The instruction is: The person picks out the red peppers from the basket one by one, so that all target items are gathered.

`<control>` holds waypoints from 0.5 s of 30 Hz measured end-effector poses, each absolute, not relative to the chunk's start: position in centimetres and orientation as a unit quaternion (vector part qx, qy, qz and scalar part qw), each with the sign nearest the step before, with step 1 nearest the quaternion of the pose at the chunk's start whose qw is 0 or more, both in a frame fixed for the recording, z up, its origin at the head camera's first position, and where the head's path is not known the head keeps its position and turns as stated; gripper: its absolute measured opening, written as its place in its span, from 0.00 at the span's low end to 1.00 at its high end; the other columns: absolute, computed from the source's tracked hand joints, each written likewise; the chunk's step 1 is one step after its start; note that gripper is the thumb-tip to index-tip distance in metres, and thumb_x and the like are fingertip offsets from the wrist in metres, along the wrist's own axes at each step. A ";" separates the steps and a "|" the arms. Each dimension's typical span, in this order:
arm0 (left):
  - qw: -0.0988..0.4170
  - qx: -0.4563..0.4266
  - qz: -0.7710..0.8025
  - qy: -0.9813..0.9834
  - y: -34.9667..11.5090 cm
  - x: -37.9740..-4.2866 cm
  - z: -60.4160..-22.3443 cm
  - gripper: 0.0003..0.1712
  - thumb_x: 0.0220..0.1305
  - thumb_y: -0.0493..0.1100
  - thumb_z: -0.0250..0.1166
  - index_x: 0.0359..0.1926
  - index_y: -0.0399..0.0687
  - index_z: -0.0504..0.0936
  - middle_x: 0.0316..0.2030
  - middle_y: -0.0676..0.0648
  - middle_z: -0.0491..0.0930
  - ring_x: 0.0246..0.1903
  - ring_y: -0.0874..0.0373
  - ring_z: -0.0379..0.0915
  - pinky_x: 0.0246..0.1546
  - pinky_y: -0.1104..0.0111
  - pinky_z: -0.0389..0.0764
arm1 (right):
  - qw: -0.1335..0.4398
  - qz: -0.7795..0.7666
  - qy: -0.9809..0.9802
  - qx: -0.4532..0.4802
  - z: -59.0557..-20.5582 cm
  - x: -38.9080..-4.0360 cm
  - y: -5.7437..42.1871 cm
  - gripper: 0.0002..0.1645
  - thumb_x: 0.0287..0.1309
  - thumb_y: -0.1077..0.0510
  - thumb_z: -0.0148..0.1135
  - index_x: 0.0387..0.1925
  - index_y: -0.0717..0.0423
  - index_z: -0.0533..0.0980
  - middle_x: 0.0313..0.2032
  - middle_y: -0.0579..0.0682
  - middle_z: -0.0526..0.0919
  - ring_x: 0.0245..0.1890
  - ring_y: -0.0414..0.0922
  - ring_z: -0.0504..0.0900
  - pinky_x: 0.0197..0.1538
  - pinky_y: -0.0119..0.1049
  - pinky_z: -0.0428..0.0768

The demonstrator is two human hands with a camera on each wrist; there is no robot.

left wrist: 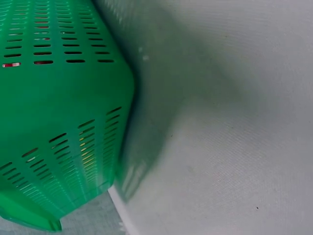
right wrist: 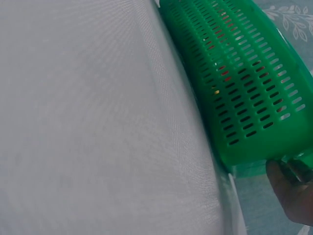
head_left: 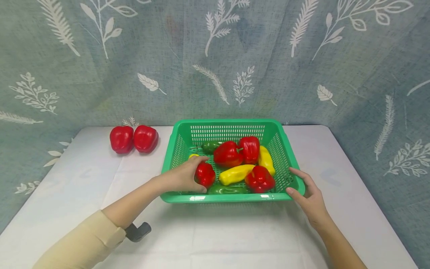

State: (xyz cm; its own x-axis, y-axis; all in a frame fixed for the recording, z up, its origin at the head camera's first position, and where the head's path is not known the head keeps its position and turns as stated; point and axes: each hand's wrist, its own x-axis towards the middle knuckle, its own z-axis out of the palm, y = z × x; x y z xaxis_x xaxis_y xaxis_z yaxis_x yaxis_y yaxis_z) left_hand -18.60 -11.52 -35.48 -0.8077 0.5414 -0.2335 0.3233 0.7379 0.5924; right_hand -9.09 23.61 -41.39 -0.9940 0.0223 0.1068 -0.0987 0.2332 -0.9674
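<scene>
A green plastic basket [head_left: 228, 198] with slotted walls stands on the white table, holding several peppers. My left hand [head_left: 183, 175] reaches over its left rim and grips a small red bell pepper [head_left: 205, 175] between thumb and fingers. At the front right corner, my right hand [head_left: 310, 198] holds the rim, thumb and fingers spread over it. Also inside lie red bell peppers [head_left: 228, 154], yellow long peppers [head_left: 236, 174] and green peppers [head_left: 226, 189]. In the left wrist view only the basket's outer wall [left wrist: 63, 98] shows; that hand is hidden there.
Two red bell peppers [head_left: 121, 139] sit side by side on the table [head_left: 134, 179], left of the basket. A patterned blue-green cloth [head_left: 188, 74] hangs behind the table. A dark strap piece [head_left: 138, 231] sticks out by the left forearm.
</scene>
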 end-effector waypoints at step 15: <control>0.183 0.240 0.277 0.912 -11.4 -19.0 -36.0 0.57 0.45 0.45 0.77 0.71 0.40 0.52 0.64 0.41 0.64 0.62 0.47 0.62 0.54 0.52 0.76 | 0.056 0.623 -0.780 0.024 -41.2 -8.8 23.3 0.33 0.62 0.65 0.56 0.67 0.51 0.60 0.64 0.46 0.58 0.52 0.35 0.67 0.46 0.18 0.75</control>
